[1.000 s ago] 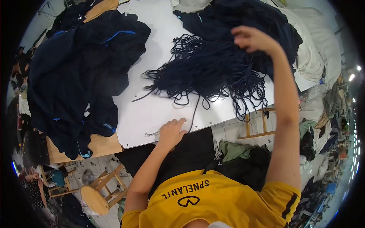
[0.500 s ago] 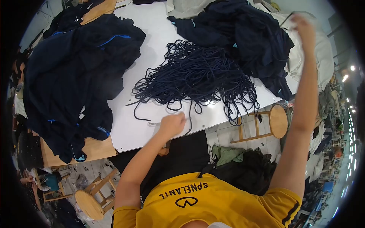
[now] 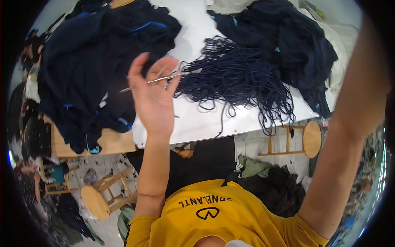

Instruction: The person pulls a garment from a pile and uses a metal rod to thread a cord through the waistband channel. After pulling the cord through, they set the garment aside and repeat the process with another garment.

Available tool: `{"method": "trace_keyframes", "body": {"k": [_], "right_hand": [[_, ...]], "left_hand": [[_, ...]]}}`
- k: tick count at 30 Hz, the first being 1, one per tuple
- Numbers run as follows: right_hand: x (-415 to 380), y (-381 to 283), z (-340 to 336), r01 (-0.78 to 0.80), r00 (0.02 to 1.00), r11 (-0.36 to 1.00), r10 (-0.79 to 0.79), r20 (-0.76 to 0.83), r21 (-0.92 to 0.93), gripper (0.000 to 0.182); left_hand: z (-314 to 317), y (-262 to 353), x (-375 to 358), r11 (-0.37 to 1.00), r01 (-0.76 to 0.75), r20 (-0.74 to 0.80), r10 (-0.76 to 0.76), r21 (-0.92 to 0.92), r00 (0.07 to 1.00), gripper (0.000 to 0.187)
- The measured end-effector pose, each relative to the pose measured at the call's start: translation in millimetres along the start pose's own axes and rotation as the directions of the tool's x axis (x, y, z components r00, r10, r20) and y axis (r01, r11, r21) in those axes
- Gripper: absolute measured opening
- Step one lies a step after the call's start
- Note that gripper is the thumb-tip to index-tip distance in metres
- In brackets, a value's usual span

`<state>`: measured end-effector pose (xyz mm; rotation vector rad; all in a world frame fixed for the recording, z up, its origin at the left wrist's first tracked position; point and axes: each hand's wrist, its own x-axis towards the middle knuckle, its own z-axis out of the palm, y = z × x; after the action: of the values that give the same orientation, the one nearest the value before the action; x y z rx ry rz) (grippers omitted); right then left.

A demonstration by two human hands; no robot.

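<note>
My left hand (image 3: 155,88) is raised over the table's left part, with a thin metal rod (image 3: 158,79) held across its fingers. Right of it lies a tangled heap of dark blue cords (image 3: 242,76) on the white tabletop (image 3: 193,127); the rod's right end overlaps the heap's left edge in the view. One loose cord hangs from the heap toward the table's front edge. My right arm stretches up along the right side, and its hand is out of the frame, so what it holds cannot be seen.
Dark garments with blue trim (image 3: 86,53) cover the left side, and more dark garments (image 3: 300,49) lie at the back right beside pale cloth. Wooden stools (image 3: 311,139) stand below on both sides. Dark and green cloth (image 3: 271,181) is piled on the floor by my body.
My left hand has risen from the front edge and moved left and back with the rod, its fingers less curled. My right hand, earlier visible with a dark cord, has left the view.
</note>
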<state>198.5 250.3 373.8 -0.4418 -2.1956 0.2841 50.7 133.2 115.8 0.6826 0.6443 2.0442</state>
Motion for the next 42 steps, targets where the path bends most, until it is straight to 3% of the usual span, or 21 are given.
{"method": "trace_keyframes", "body": {"k": [2,4,5,6,7,8,10,11,12,16,19,23,26,29,31,33,37,38,41,42], "right_hand": [[-20.7,-12.0,51.0,-0.019,0.997,0.980,0.003,0.081,0.200,0.030],[-47.4,-13.7,106.2,-0.102,0.987,0.877,0.030,0.159,0.469,0.031],[-68.5,-7.2,136.8,-0.200,0.972,0.748,0.071,0.223,0.633,0.031],[-96.1,-1.6,170.7,-0.293,0.953,0.498,0.089,0.288,0.816,0.030],[-126.3,8.4,199.9,-0.404,0.914,0.363,0.123,0.387,0.840,0.036],[-155.7,19.8,230.1,-0.497,0.868,0.332,0.181,0.463,0.802,0.038],[-203.0,26.4,274.4,-0.577,0.801,0.182,0.316,0.509,0.796,0.015],[-211.7,17.1,280.5,-0.622,0.721,0.050,0.426,0.547,0.781,0.013],[-216.6,9.9,286.8,-0.640,0.675,0.024,0.495,0.547,0.768,0.012],[-225.9,2.2,302.4,-0.618,0.709,0.239,0.582,0.398,0.749,0.012],[-224.2,7.2,297.6,-0.659,0.724,0.409,0.571,0.386,0.631,0.007],[-231.2,14.5,301.9,-0.639,0.745,0.457,0.569,0.348,0.619,0.010],[-231.4,15.9,301.7,-0.694,0.694,0.414,0.603,0.394,0.589,0.009],[-233.8,20.5,306.2,-0.720,0.630,0.225,0.608,0.483,0.656,0.008],[-228.6,14.6,305.3,-0.713,0.551,-0.052,0.575,0.605,0.699,0.015],[-233.5,23.9,307.3,-0.711,0.446,-0.348,0.450,0.774,0.611,0.019],[-237.2,28.3,304.5,-0.730,0.364,-0.488,0.316,0.876,0.479,0.024],[-238.8,25.0,304.8,-0.754,0.387,-0.411,0.353,0.852,0.513,0.021],[-244.0,30.0,299.5,-0.864,0.449,0.003,0.459,0.767,0.504,0.017],[-249.9,44.6,300.2,-0.799,0.509,-0.008,0.524,0.683,0.602,0.016]], "left_hand": [[-22.1,25.8,-4.7,0.996,-0.083,-0.144,0.078,-0.029,0.987,0.051],[-56.5,41.0,-14.9,0.986,-0.138,-0.308,0.103,-0.093,0.946,0.047],[-76.3,46.0,-21.3,0.978,-0.161,-0.385,0.099,-0.133,0.918,0.044],[-92.1,51.4,-31.1,0.968,-0.190,-0.418,0.107,-0.161,0.902,0.040],[-112.9,52.2,-41.5,0.953,-0.237,-0.384,0.151,-0.188,0.911,0.037],[-122.8,56.0,-48.6,0.948,-0.262,-0.432,0.162,-0.182,0.887,0.036],[-133.1,58.7,-63.4,0.943,-0.288,-0.484,0.176,-0.167,0.857,0.036],[-134.8,59.5,-66.6,0.945,-0.296,-0.487,0.196,-0.137,0.851,0.036],[-135.1,59.2,-70.0,0.949,-0.296,-0.487,0.208,-0.109,0.848,0.035],[-129.5,58.9,-74.0,0.951,-0.305,-0.425,0.253,-0.056,0.869,0.034],[-121.9,55.2,-70.1,0.942,-0.326,-0.413,0.270,-0.072,0.870,0.035],[-117.8,50.2,-67.6,0.938,-0.335,-0.428,0.269,-0.086,0.863,0.038],[-118.5,49.4,-70.1,0.939,-0.331,-0.401,0.270,-0.090,0.875,0.039],[-118.7,48.9,-72.1,0.939,-0.326,-0.348,0.271,-0.108,0.898,0.041],[-119.2,47.2,-74.0,0.944,-0.311,-0.313,0.265,-0.107,0.912,0.041],[-119.9,41.9,-75.8,0.952,-0.293,-0.287,0.257,-0.091,0.923,0.041],[-117.2,42.5,-83.3,0.970,-0.245,-0.278,0.237,0.007,0.931,0.038],[-119.1,41.0,-86.1,0.973,-0.232,-0.229,0.226,0.004,0.947,0.037],[-128.5,45.5,-97.4,0.989,-0.144,-0.121,0.139,-0.035,0.983,0.037],[-128.1,50.9,-99.9,0.994,-0.074,-0.101,0.066,-0.080,0.993,0.036]]}}
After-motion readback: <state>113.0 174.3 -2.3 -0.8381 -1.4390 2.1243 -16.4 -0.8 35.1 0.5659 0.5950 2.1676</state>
